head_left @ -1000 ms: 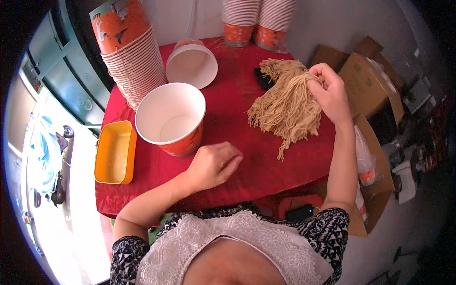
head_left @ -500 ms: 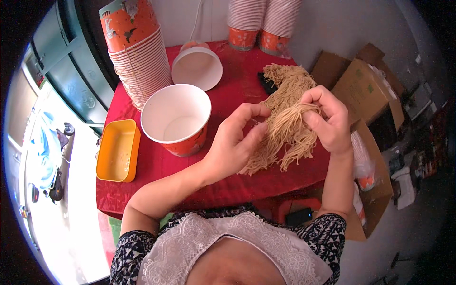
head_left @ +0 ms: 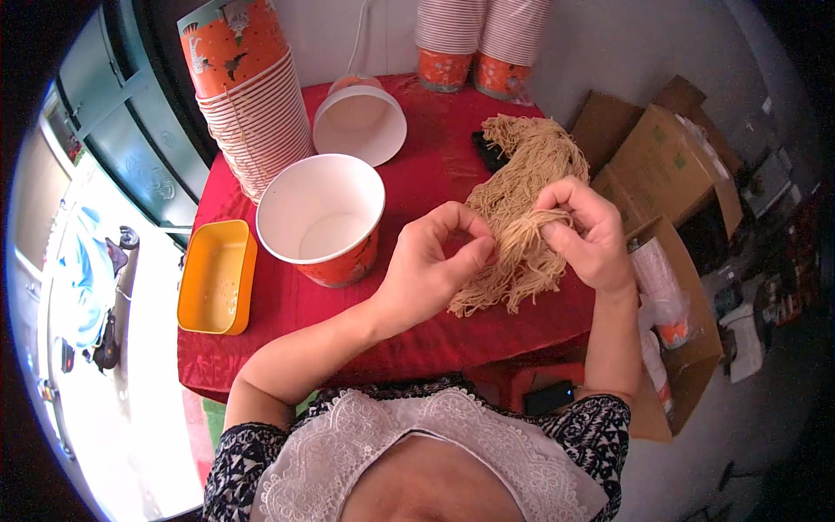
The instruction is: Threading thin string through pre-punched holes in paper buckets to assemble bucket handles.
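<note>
A heap of tan strings lies on the right part of the red-covered table. Over it, my right hand is closed around the gathered top of a bunch of these strings, whose loose ends hang down. My left hand is at the left side of the bunch, thumb and forefinger pinched together; whatever is between the fingertips is too small to make out. To the left of that hand stands a white-lined orange paper bucket, upright and with nothing visible inside.
A yellow tray sits at the table's left edge. Behind the bucket rise a tall stack of paper buckets and a tipped bucket. More stacked buckets stand at the back. Cardboard boxes are beyond the table's right side.
My right hand has come slightly left and down with the bunch. The left thumb and forefinger have closed from a wider gap into a pinch.
</note>
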Motion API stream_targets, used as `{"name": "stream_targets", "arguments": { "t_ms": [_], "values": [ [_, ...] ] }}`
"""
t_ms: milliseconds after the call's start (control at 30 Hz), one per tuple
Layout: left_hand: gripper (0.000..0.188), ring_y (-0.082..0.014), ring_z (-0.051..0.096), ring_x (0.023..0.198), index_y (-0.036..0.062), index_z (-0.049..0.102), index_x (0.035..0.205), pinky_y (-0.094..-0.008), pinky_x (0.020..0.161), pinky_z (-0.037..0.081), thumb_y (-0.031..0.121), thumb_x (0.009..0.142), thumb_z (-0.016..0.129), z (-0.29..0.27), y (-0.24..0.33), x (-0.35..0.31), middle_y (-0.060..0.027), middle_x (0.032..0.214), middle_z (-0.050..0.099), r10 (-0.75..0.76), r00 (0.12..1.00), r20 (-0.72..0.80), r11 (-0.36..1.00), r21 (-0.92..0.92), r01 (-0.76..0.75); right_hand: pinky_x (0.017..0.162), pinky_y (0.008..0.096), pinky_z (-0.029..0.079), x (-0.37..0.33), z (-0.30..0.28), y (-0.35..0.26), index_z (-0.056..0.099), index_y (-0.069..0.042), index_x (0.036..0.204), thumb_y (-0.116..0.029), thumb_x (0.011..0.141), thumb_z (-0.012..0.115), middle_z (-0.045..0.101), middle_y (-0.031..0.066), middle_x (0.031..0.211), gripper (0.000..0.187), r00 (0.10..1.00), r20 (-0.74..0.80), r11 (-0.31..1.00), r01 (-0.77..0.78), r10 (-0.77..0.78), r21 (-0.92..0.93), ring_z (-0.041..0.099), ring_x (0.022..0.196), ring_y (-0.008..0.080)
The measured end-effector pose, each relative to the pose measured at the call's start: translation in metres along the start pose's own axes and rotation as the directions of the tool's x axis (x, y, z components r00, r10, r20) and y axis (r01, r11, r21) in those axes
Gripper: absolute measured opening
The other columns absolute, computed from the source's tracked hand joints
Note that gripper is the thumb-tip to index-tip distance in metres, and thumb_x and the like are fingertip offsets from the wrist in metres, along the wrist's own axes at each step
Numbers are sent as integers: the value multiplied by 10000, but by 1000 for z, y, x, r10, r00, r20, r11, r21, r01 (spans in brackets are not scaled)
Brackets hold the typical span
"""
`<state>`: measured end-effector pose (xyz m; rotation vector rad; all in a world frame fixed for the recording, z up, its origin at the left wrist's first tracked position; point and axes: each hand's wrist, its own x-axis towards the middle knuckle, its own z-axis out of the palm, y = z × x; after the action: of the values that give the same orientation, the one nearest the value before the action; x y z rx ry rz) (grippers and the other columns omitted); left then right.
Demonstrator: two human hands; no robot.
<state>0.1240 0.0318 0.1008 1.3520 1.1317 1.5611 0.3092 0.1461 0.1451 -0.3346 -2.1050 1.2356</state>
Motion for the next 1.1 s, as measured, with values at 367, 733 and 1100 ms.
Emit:
{"name": "stream_targets", "arguments": {
  "t_ms": [367,733,1100],
  "values": [
    [90,-187,586,848,-9,567,842,-300,782,470,-5,797,645,4,-10,6,-92,875,585,366,930,-22,902,256,-349,700,227,440,-2,10,-8,555,-11,921,-18,827,563,541,-11,840,95,1000,21,999,-10,12,-49,499,782,55],
    [86,-41,544,683,-12,546,932,-194,586,459,68,919,576,-3,-2,1,0,804,601,-62,998,-11,983,-176,59,835,268,472,-1,7,5,604,26,1068,-33,867,564,641,55,978,213,999,39,997,-29,32,-78,588,931,115],
    [174,-46,522,713,1,598,932,-208,626,431,159,974,539,-14,-13,-8,-4,823,611,-147,968,202,970,-164,181,855,277,474,-2,-13,22,638,38,1037,-35,871,556,674,63,984,200,997,-7,985,-79,79,-152,607,939,124]
  ]
}}
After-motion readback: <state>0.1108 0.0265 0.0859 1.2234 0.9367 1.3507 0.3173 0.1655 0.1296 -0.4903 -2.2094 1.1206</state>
